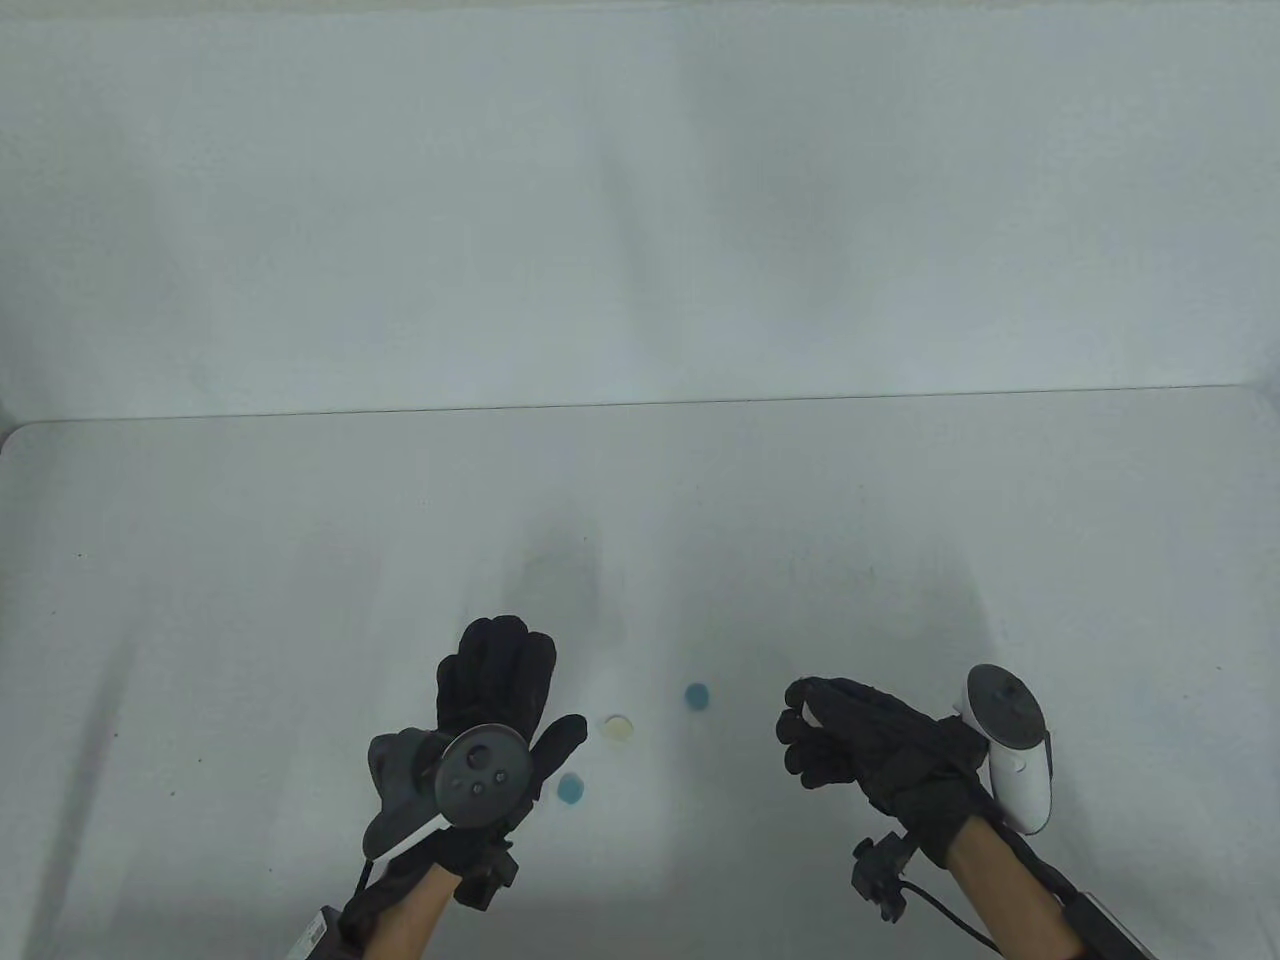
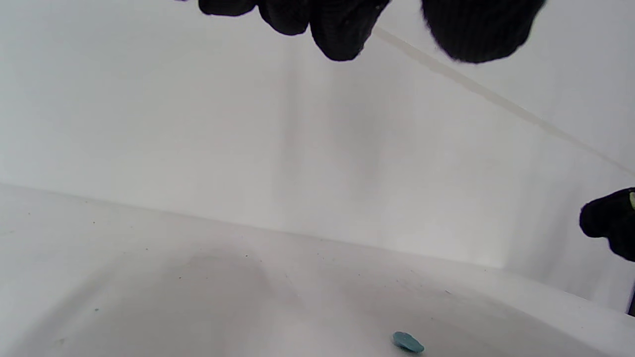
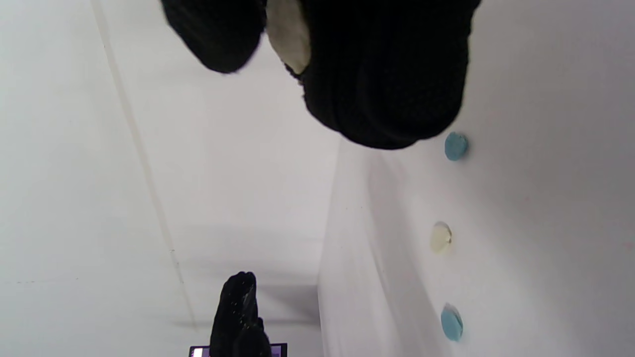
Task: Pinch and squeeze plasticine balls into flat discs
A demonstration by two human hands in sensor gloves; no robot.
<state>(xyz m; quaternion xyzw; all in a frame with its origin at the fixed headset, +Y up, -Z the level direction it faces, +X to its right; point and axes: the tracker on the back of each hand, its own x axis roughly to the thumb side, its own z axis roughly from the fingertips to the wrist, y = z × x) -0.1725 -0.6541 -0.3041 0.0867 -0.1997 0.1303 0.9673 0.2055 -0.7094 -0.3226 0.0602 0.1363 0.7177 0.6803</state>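
Now pale plasticine (image 3: 289,34) between right fingers (image 3: 387,74)

Black knit gloves on hands (image 1: 500,690); bare forearms; black cable.

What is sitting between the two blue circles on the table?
A pale yellow disc lies between the two blue discs, clearest in the table view.

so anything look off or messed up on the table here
Nothing stands out. Three flattened pieces lie apart on the table: a blue disc by the left hand, a pale yellow disc, and another blue disc. The right hand pinches a pale piece.
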